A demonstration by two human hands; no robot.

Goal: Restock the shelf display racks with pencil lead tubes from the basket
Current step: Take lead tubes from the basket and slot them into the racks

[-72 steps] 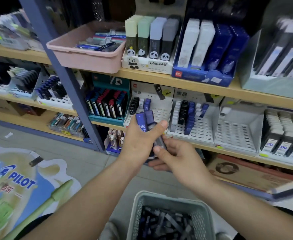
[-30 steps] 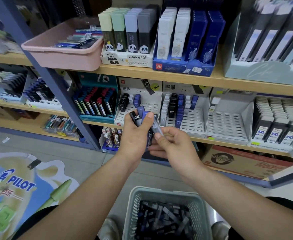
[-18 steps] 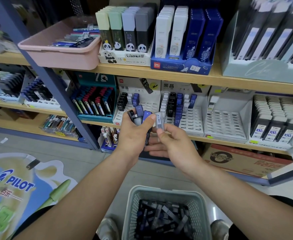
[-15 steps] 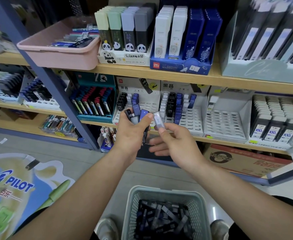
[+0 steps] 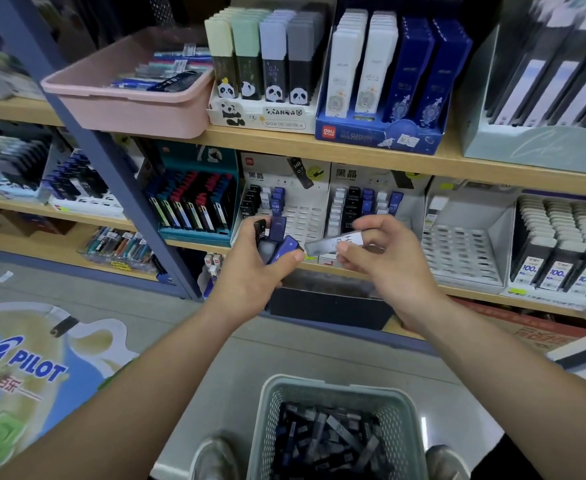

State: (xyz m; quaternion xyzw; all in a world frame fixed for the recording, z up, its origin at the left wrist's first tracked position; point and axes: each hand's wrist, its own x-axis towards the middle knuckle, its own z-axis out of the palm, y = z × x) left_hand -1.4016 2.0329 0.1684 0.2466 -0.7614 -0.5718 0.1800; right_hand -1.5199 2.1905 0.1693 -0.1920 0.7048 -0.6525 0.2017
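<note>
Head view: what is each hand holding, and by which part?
The left hand grips a bunch of lead tubes by their lower ends; the right hand pinches one clear tube at its right end.

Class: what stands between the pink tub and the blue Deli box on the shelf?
In the head view, a white panda display box of pastel-topped cases stands between pink tub and blue Deli box.

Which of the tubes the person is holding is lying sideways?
The greyish tube with a white label, pinched alone by the right hand. The blue and black tubes bunched in the left hand point up.
</note>
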